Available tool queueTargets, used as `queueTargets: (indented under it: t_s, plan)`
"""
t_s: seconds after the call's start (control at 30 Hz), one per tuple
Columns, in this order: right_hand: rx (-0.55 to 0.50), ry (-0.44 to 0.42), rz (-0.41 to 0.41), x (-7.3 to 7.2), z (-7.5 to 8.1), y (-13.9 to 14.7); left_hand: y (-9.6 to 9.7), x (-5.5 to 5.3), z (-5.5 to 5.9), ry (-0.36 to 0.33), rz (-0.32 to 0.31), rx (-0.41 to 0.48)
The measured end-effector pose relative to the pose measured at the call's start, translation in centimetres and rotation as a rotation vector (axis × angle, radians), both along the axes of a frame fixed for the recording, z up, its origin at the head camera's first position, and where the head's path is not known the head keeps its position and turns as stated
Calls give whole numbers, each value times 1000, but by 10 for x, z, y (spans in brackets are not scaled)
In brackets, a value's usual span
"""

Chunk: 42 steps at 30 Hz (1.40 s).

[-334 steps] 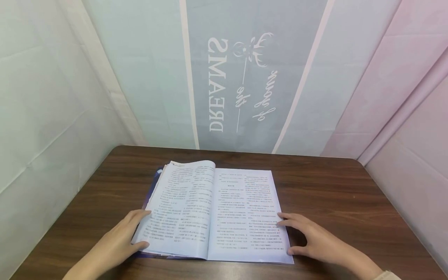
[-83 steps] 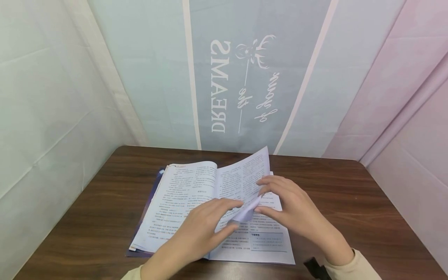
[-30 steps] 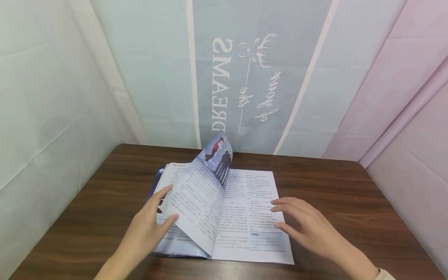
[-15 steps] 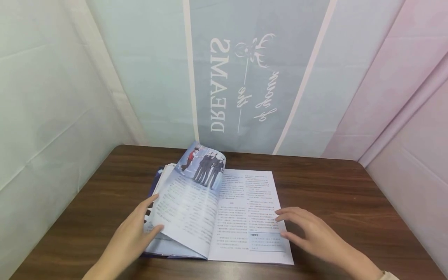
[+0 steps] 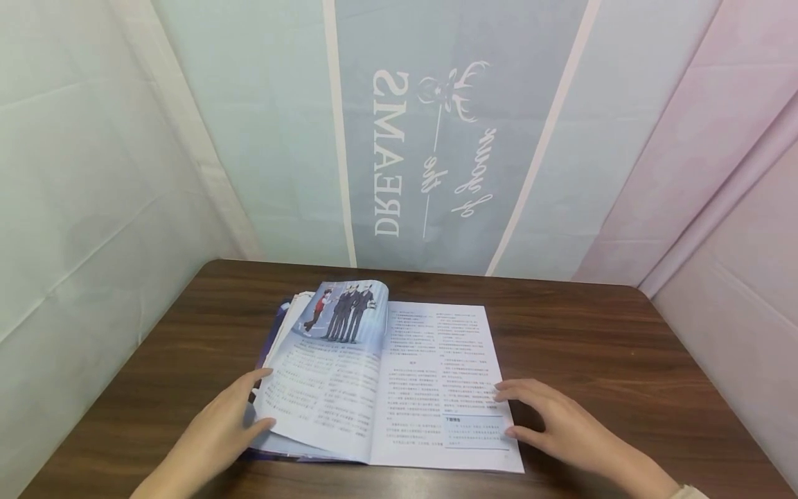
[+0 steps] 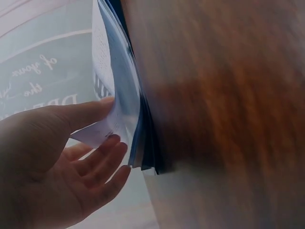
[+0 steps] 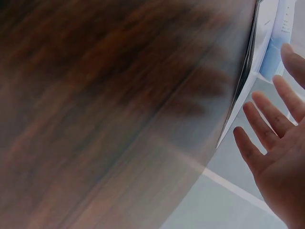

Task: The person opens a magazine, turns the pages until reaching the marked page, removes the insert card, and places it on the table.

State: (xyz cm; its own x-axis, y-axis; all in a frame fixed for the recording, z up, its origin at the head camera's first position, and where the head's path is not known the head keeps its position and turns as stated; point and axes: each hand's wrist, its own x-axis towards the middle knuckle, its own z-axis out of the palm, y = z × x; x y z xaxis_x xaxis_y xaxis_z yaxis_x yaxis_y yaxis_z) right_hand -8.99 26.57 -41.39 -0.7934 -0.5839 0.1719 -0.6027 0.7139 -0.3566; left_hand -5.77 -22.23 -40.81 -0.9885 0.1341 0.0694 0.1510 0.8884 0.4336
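An open magazine (image 5: 436, 388) lies on the table. Its left page (image 5: 324, 388) carries a coloured picture of suited figures above printed text and is slightly raised over the pages beneath. My left hand (image 5: 208, 430) is at that page's lower left edge, thumb on top; in the left wrist view the page's corner passes between the thumb and fingers of the left hand (image 6: 62, 157). At the magazine's right edge is my right hand (image 5: 561, 423), its fingertips by the text page. The right wrist view shows the right hand (image 7: 281, 138) with fingers spread, holding nothing.
The brown wooden table (image 5: 623, 360) extends on both sides of the magazine. Behind it hangs a grey-green cloth (image 5: 287, 138) with mirrored lettering. Pale cloth (image 5: 81, 208) also hangs along the left side, and pinkish cloth (image 5: 736, 173) along the right.
The illustrated page has come down to the left, from raised to nearly flat, with my left hand moving left along with it. My right hand has drawn back to the magazine's right edge.
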Motion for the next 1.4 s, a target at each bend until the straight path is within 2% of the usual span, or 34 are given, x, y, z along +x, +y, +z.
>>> queueTargets:
  t_s: [0.1,0.3,0.57,0.73,1.0,1.4]
  plan:
    - [11,-54,-15,1,-1,2,-4,0,-3,-60,-13,-13]
    - [18,-70,-17,1,-2,2,-9,-2,-7,-142,-24,-36]
    - [46,-156,-25,-2,-1,-1,-16,-6,-8,-139,-52,-52]
    - [61,-206,-23,-4,-1,-3,-19,-6,-8,-167,-39,-52]
    - [80,-176,2,-5,-3,-3,-21,-6,-6,-187,-49,-50]
    - [148,-175,-57,-5,-1,-13,-22,-6,-8,-185,-54,-51]
